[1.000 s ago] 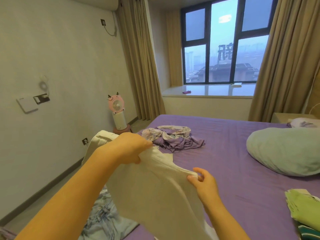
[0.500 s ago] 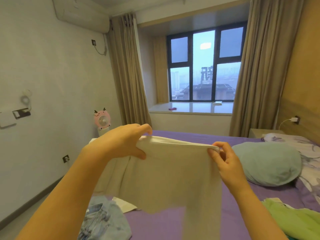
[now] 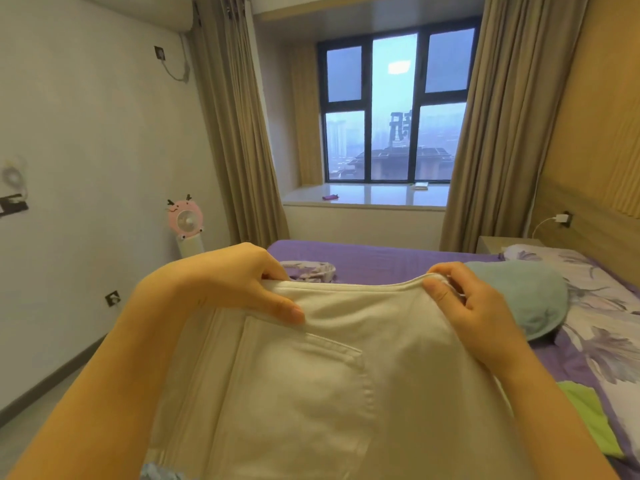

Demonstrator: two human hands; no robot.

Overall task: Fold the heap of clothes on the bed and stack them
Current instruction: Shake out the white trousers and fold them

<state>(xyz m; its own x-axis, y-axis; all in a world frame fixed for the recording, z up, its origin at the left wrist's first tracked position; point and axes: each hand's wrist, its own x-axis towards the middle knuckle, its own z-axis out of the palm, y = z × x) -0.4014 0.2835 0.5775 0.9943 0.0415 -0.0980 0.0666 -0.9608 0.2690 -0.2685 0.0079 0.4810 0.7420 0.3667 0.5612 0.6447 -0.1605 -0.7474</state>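
Note:
I hold up a pair of cream-white trousers (image 3: 332,382) by the waistband, stretched flat in front of me with a back pocket facing me. My left hand (image 3: 239,282) pinches the waistband's left end and my right hand (image 3: 467,306) pinches its right end. The legs hang down out of view. Behind the waistband a crumpled purple and floral garment (image 3: 311,270) lies on the purple bed (image 3: 388,261). A green garment (image 3: 588,420) lies at the right on the bed. A sliver of light blue denim (image 3: 156,472) shows at the bottom left.
A pale teal pillow (image 3: 533,299) and a floral pillow (image 3: 595,306) lie at the bed's right side by the wooden headboard. A pink fan (image 3: 185,221) stands by the left wall. Curtains flank the window and its sill (image 3: 367,195) beyond the bed.
Both hands have spread the trousers' waistband and lifted it higher and closer to my face. The cloth now covers most of the bed and the denim below.

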